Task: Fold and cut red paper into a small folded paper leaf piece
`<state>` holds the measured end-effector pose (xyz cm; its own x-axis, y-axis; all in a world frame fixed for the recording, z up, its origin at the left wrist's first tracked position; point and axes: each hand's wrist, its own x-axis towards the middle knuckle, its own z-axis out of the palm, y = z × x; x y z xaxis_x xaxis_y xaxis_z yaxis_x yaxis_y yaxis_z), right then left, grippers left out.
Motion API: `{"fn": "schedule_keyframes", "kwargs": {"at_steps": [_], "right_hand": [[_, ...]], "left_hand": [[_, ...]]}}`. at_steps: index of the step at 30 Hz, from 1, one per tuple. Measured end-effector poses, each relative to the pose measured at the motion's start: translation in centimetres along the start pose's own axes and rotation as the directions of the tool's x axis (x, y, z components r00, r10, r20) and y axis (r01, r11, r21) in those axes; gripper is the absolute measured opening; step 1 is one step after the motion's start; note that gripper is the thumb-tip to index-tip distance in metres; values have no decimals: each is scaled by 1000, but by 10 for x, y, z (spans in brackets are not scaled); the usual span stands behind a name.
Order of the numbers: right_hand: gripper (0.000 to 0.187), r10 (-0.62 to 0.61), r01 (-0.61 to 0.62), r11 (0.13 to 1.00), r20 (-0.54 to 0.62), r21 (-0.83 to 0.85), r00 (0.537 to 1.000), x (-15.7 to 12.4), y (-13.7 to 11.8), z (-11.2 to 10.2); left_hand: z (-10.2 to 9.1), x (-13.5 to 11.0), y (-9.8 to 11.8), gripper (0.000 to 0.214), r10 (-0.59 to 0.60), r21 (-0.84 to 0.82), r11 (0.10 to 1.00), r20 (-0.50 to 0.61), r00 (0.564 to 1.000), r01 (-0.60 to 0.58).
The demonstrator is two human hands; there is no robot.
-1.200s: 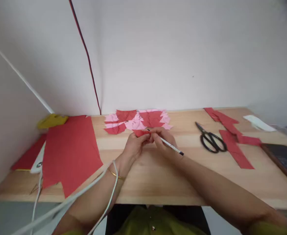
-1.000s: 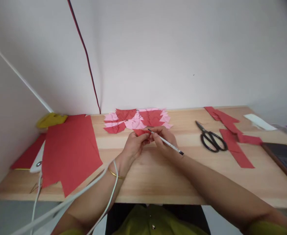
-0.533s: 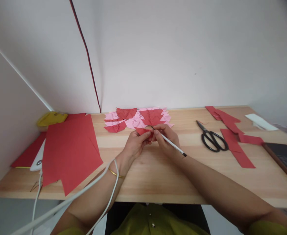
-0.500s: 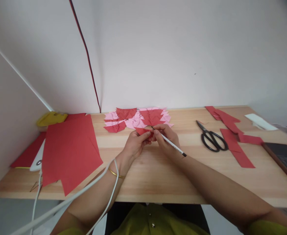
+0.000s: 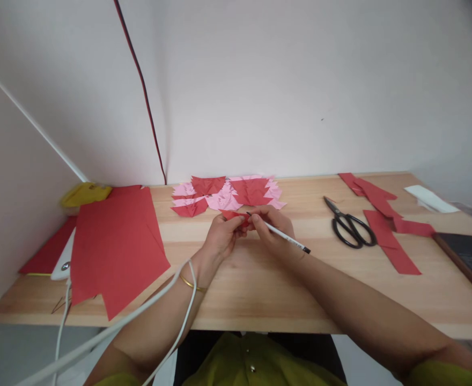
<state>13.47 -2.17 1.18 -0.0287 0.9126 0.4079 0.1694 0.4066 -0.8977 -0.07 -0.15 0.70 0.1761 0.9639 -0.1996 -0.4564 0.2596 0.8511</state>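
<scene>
One red paper piece point(image 5: 231, 214), frame centre: left hand point(image 5: 220, 236) pinches it in its grip; right hand point(image 5: 278, 226) clamps a white pencil point(image 5: 285, 236).

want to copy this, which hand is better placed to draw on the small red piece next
Right, most likely: the right hand holds the white pencil, its tip close to the small red paper, while the left hand grips that paper.

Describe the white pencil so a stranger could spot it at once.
On the wooden table, look toward the middle. There the right hand holds the pencil at a slant. Unlike the red paper in the left hand, it is slim and white with a black end.
</scene>
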Motion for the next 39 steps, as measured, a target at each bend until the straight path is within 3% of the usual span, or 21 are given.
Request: {"fn": "schedule_keyframes", "kwargs": {"at_steps": [9, 25, 39], "right_hand": [[14, -43, 44, 995, 19, -94, 999, 1, -2, 0], [18, -48, 61, 966, 59, -250, 997, 6, -10, 0], [20, -67, 84, 969, 80, -231, 995, 7, -9, -1]], "left_hand": [[0, 0, -2, 9, 65, 46, 997, 26, 998, -66], [0, 0, -2, 11, 137, 165, 977, 2, 991, -135], [-1, 2, -3, 11, 140, 192, 972, -16, 990, -135]]}}
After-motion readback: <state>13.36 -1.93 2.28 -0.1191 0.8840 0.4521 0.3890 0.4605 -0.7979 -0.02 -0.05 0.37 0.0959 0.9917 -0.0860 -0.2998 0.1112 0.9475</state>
